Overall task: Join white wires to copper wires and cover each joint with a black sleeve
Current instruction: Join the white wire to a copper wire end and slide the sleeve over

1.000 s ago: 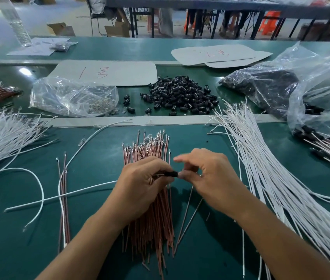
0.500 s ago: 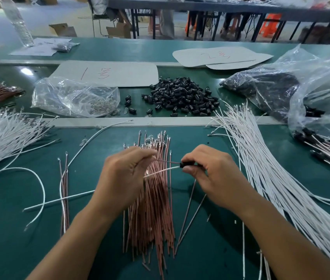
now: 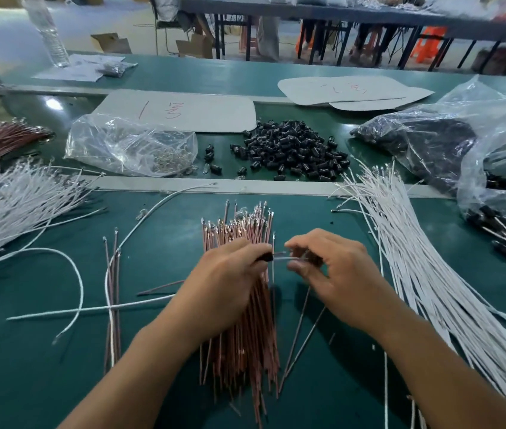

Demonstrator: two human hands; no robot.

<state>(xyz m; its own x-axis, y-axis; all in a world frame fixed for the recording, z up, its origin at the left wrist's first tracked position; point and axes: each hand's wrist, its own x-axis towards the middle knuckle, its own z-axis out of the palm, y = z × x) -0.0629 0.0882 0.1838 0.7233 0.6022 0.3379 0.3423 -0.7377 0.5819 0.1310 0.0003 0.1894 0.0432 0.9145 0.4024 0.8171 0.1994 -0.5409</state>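
My left hand (image 3: 223, 289) pinches a black sleeve (image 3: 264, 257) at its fingertips, above the pile of copper wires (image 3: 239, 339). From under that hand a white wire (image 3: 90, 308) and a copper wire (image 3: 158, 287) trail left across the mat. My right hand (image 3: 338, 274) is a few centimetres to the right and pinches the thin wire end that sticks out of the sleeve. That end is blurred. A heap of loose black sleeves (image 3: 288, 150) lies beyond the white rail. A thick fan of white wires (image 3: 431, 274) is spread at the right.
More white wires (image 3: 13, 205) lie at the left, with a few stray wires (image 3: 112, 305) on the green mat. A clear bag of small metal parts (image 3: 134, 147) sits at the back left. Plastic bags (image 3: 477, 140) and sleeved wires (image 3: 505, 233) fill the right.
Half a second ago the sleeve was at my right fingertips, with the hands spread apart. Now the hands are closer and the sleeve is at my left fingertips.
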